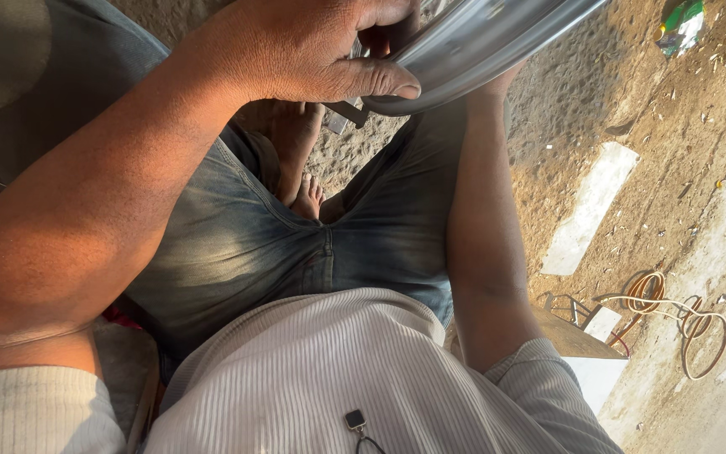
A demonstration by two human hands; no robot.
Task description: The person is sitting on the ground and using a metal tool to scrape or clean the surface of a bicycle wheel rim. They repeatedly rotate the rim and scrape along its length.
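Note:
A curved, shiny metal wheel rim (pixel 481 42) crosses the top of the head view, above my lap. My left hand (pixel 296 46) grips its near edge, thumb pressed along the rim. My right hand (pixel 497 82) is mostly hidden behind the rim; only a small part by the wrist shows touching its underside, and my right forearm runs straight up to it. I sit in blue jeans and a ribbed white shirt, one bare foot (pixel 306 200) tucked between my legs.
Dirt ground spreads to the right, with a pale flat slab (pixel 591 208), a coiled orange and white hose (pixel 674 311) and a green and white wrapper (pixel 681 25). A wooden seat edge (pixel 577 336) sits under me.

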